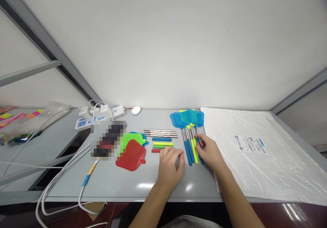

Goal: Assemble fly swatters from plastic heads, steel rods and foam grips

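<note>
My right hand (208, 152) is closed around the blue handle of the rightmost fly swatter in an assembled row. Beside it lie several more assembled fly swatters (188, 149) with blue or yellow handles, metal rods and overlapping mesh heads. My left hand (170, 165) is curled, thumb and index finger close together, with nothing visible between them. It is nearest to a red handle sleeve (155, 150), partly covering its end. Above are green (158, 147), yellow (163, 144) and blue (161, 139) sleeves, then several metal rods (160, 133). Left of these lie loose red (131, 156) and green (133, 139) swatter heads.
A white plastic-wrapped package (265, 166) with a label covers the table's right side. At left are a pixelated object (108, 141), white cables (58, 173) and a power strip (84, 123). A white rounded object (136, 110) sits by the wall.
</note>
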Tool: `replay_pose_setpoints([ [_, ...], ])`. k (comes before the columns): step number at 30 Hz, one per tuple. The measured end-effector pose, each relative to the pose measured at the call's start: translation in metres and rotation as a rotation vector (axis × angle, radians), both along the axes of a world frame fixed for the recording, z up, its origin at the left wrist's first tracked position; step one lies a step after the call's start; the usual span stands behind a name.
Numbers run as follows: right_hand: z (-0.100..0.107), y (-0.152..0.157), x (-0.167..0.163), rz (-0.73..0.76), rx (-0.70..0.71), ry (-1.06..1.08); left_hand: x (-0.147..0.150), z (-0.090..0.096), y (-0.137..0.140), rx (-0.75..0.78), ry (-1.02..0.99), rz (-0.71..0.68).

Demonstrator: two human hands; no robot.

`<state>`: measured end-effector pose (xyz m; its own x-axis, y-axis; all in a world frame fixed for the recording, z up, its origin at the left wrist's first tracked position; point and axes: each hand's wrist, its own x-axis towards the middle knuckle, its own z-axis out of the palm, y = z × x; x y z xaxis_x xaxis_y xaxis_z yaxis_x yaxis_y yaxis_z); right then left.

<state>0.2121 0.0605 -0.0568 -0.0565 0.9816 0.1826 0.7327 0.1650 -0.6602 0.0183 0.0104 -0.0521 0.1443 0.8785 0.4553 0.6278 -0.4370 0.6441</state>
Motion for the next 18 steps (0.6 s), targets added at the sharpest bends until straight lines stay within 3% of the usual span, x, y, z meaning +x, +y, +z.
replay_pose_setpoints([
  [5, -0.003, 0.001, -0.002, 0.052, -0.001, -0.016, -0.004, 0.002, 0.001, 0.024, -0.011, 0.042],
  [9, 0.002, -0.002, -0.006, 0.037, 0.023, -0.043, -0.024, 0.003, -0.004, 0.059, 0.052, 0.132],
  [13, 0.024, -0.004, -0.017, 0.113, 0.035, -0.080, -0.047, 0.000, -0.014, 0.120, 0.088, 0.214],
  [18, 0.059, 0.015, -0.054, 0.392, 0.064, -0.275, -0.048, 0.004, -0.018, 0.031, 0.145, 0.179],
])
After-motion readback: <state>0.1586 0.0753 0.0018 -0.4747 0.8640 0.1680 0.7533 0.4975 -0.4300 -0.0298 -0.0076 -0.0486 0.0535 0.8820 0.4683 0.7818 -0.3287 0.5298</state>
